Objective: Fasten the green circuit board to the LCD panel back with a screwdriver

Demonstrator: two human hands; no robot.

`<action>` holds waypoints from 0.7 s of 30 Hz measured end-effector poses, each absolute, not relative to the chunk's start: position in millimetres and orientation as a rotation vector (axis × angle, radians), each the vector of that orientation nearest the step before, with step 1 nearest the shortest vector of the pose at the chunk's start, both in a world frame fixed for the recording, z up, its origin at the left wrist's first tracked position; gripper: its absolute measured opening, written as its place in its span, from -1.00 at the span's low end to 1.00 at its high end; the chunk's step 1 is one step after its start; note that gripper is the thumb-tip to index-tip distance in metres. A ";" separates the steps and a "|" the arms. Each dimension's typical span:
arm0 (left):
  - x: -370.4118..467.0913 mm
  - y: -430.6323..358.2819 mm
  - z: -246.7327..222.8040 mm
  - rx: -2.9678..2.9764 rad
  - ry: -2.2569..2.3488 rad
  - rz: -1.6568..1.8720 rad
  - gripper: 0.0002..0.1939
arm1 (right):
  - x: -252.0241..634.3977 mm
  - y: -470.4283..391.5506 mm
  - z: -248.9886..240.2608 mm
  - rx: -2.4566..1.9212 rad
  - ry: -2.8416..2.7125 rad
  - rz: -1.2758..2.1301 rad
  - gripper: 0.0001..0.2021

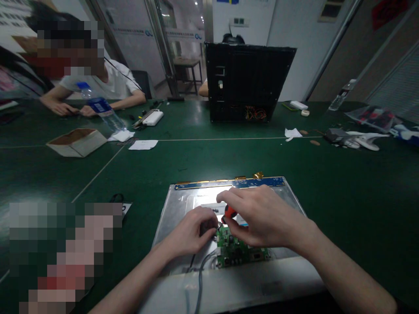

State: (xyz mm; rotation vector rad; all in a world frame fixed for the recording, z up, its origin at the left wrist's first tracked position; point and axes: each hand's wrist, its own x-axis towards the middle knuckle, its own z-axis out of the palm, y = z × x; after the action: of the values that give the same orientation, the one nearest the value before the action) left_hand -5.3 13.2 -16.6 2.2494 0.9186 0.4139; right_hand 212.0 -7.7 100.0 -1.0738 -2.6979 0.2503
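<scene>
Right hand grips an orange-handled screwdriver, tip near the upper-left corner of the green circuit board. Left hand curled beside the tip; cannot tell whether it holds anything. Board lies on the metal-backed panel, grey cable alongside. Advisable: bit well seated, light pressure, components untouched.

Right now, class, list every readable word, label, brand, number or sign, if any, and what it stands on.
None can be read.
Glass wall: lettering too small.
White sign: blurred.
Left bottle: label blurred.
Right bottle: label blurred.
Red sign: blurred.
Circuit board: markings too small.
</scene>
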 end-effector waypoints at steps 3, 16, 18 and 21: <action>-5.2 12.9 -17.0 2.257 0.922 0.421 -0.93 | 212.6 -7.2 99.1 -1.066 -2.708 0.236 -0.81; -5.0 13.4 -16.4 2.242 0.941 0.405 -0.91 | 211.6 -8.6 99.3 -1.039 -2.695 0.283 -0.76; -4.5 13.1 -16.1 2.233 0.946 0.417 -0.91 | 211.6 -8.4 99.6 -1.021 -2.705 0.302 -0.76; -4.1 12.4 -16.7 2.227 0.940 0.438 -0.94 | 210.8 -7.8 99.2 -1.037 -2.720 0.285 -0.75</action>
State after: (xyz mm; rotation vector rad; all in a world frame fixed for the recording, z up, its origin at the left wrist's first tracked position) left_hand -4.1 12.4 -16.7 2.2269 0.9398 0.4380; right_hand 210.8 -7.8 99.2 -1.0367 -2.7200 0.2851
